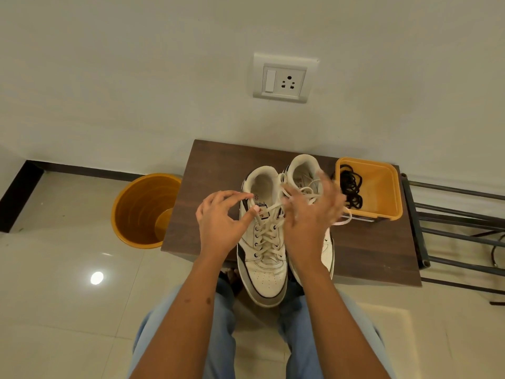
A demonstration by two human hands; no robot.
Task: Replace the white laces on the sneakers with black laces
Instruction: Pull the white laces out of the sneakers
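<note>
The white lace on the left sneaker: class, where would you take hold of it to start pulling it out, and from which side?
Probably pinch the white lace at its loose top strand near the tongue, coming from above. That run lies free over the left sneaker, while the lower crossings sit tight in the eyelets. The left hand is already at that end; the right hand is among the loops.

The left hand [218, 214] pinches a white lace [269, 236] atop the left sneaker [263, 269]. Just right of that pinch, the right hand [308, 214] lifts tangled lace loops; beyond it, black laces [351, 187] lie in a yellow tub [382, 181].
</note>
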